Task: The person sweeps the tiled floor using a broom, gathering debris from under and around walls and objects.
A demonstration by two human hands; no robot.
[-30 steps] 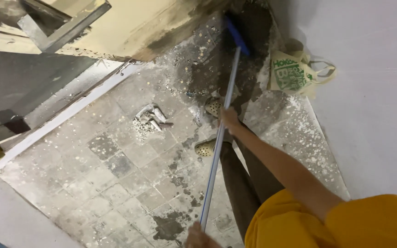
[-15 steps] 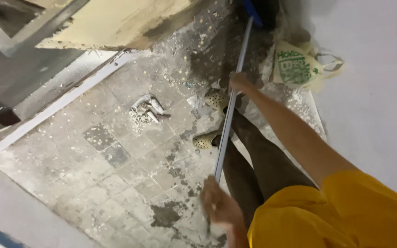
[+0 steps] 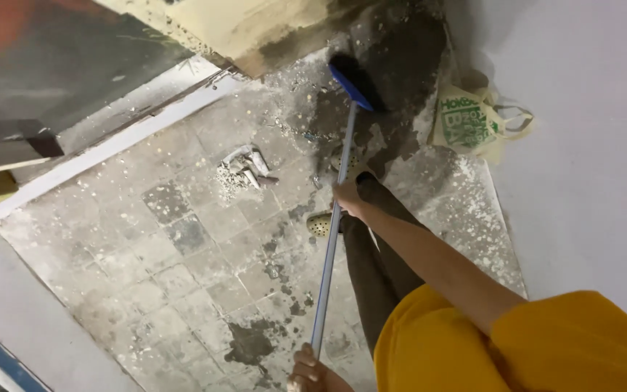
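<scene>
Head view, looking down at a dirty tiled floor (image 3: 183,239). Right hand (image 3: 347,196) closed around the middle of a broom (image 3: 332,239) handle, arm stretched out from a yellow sleeve (image 3: 575,341). Left hand (image 3: 312,372) gripping the handle's near end, at the bottom edge of the frame. Handle long, pale and metallic, slanting up from the lower hand to a blue broom head (image 3: 357,86) resting on the floor near its far edge, beside a dark stained patch below a wall. Small pile of rubble (image 3: 244,167) lying on the tiles, left of the handle and apart from it. Dark trouser legs and pale perforated clogs (image 3: 321,223) just beside the handle. Cloth bag (image 3: 466,123) with green print slumped in the floor's far right corner, against a white wall (image 3: 589,181).
</scene>
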